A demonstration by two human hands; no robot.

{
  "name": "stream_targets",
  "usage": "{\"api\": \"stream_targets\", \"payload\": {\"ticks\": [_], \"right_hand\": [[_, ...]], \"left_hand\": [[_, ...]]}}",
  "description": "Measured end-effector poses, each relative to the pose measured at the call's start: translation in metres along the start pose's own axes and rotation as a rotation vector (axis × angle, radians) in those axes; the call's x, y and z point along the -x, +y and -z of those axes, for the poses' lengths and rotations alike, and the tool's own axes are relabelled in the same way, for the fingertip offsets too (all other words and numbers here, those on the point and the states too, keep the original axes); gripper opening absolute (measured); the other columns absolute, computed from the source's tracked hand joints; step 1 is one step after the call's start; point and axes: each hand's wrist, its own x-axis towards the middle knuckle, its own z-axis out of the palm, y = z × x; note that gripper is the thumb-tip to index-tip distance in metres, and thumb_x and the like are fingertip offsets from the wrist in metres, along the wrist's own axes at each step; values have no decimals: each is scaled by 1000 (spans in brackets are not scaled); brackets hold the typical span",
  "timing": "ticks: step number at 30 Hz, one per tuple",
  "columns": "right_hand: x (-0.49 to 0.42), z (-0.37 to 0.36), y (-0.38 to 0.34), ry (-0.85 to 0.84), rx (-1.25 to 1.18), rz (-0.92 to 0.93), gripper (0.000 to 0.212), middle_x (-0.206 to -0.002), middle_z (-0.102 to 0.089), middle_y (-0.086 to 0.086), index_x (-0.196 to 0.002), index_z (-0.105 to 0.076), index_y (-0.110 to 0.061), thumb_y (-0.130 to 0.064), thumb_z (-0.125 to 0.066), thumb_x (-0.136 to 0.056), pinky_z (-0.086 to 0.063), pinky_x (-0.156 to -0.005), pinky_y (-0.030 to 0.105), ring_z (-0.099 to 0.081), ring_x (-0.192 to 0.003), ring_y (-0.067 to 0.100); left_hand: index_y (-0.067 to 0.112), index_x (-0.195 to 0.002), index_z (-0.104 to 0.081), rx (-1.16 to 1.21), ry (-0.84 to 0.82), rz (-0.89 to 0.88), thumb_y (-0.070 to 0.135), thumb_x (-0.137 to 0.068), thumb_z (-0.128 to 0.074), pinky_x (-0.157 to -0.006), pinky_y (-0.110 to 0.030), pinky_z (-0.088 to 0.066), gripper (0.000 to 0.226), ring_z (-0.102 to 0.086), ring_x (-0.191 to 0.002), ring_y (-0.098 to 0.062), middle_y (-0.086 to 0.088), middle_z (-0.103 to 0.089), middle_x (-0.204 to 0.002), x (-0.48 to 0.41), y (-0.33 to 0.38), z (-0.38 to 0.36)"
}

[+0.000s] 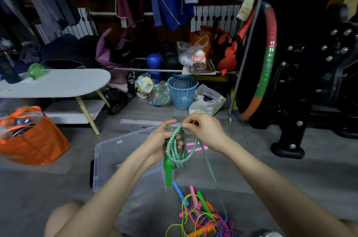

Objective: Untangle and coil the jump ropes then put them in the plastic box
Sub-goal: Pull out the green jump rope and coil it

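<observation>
My left hand (161, 142) grips a coil of green-and-white braided jump rope (175, 151), its green handle (168, 171) hanging down below the hand. My right hand (203, 130) pinches a strand at the top of the coil. The loose end of the rope runs down to the right toward a tangled pile of thin ropes (203, 217) in yellow, pink, blue and orange on the floor. The clear plastic box (108, 153) lies on the floor just beyond and under my left forearm. Two pink handles (195, 146) lie on the floor behind the coil.
An orange bag (33, 140) sits at the left, with a low white table (58, 83) behind it. A blue perforated basket (182, 91) and plastic bags stand ahead. A hula hoop (265, 66) and a black exercise machine (310, 74) fill the right side.
</observation>
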Motion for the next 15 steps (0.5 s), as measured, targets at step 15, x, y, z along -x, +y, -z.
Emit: {"api": "stream_targets", "payload": {"ticks": [15], "right_hand": [[4, -2, 16, 30, -123, 95, 10, -78, -58, -14, -90, -73, -22, -24, -66, -84, -40, -74, 23, -53, -78, 5]], "left_hand": [[10, -132, -36, -44, -104, 43, -10, -87, -48, -48, -28, -48, 51, -56, -51, -21, -12, -58, -63, 1, 10, -8]]}}
